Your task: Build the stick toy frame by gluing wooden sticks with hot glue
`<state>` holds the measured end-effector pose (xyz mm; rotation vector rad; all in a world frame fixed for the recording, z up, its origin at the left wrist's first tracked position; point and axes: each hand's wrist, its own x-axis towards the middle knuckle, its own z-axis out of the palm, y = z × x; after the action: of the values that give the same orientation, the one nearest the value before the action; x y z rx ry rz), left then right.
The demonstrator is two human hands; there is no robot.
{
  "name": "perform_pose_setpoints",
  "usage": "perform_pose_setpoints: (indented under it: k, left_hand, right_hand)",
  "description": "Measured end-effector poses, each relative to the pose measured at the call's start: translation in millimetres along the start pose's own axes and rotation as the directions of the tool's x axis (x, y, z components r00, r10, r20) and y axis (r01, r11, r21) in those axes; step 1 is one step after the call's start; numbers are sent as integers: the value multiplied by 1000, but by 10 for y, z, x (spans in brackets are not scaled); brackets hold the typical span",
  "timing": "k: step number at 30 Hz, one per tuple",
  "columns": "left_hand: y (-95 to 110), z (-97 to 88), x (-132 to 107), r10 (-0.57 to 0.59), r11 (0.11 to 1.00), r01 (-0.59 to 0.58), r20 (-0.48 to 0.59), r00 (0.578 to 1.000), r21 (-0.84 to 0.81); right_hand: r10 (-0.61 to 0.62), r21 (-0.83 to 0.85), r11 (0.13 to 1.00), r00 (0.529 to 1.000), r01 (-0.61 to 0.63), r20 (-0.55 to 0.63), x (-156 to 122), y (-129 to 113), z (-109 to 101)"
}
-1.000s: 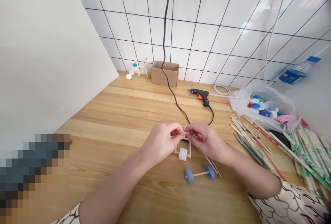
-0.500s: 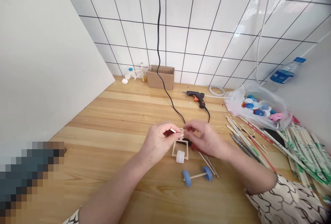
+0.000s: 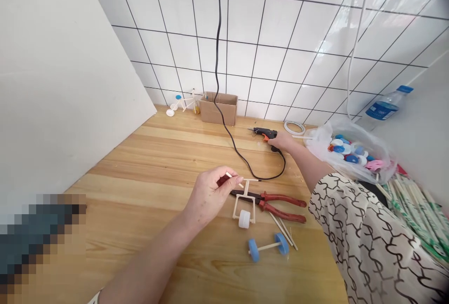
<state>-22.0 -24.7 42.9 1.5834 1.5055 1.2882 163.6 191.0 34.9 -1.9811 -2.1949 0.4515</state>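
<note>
Craft stick (image 3: pixel 233 178) pinched in the left hand's (image 3: pixel 208 195) clenched grip; right hand (image 3: pixel 283 141) at one o'clock touches the hot glue gun (image 3: pixel 262 132), grip unclear. Firm pinching favours accuracy.

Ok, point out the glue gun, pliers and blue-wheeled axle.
Hot glue gun (image 3: pixel 262 131), head view, on the black barrel.
Red-handled pliers (image 3: pixel 284 199), head view, on the upper handle.
Blue-wheeled axle (image 3: pixel 267 247), head view, on the stick.

Bright glare streaks the wall tiles (image 3: pixel 336 18), their lines bowing toward the edges.
</note>
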Motion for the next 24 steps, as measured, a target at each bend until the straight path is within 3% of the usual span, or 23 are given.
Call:
perform_pose_setpoints:
  k: [3,7,13,16,19,21,24]
  left_hand:
    - [-28,9,4,-1,1000,2,17,1000,-5]
    - [-38,13,-1,7,1000,-7,17,1000,0]
    - [12,-6,-9,26,1000,-26,26,999,-6]
    - [25,-10,-17,28,1000,-28,43,999,-10]
    - [32,-13,-51,11,1000,-13,67,998,17]
    - [35,-18,-82,-3,998,-1,66,998,60]
    - [31,-30,-115,-9,995,5,41,999,103]
  right_hand:
    - [136,61,988,988,-141,70,44,-10,44]
    - [152,252,954,987,-161,52,-57,-53,-53]
    - [85,586,809,981,35,-176,-439,-123,-455]
    - [75,653,745,954,139,-289,-676,-76,-658]
    - [-12,678,679,927,283,-376,-940,30,-763]
    - [-73,665,674,925,321,-372,-1118,108,-770]
    - [-160,709,639,953,299,-258,-1337,209,-727]
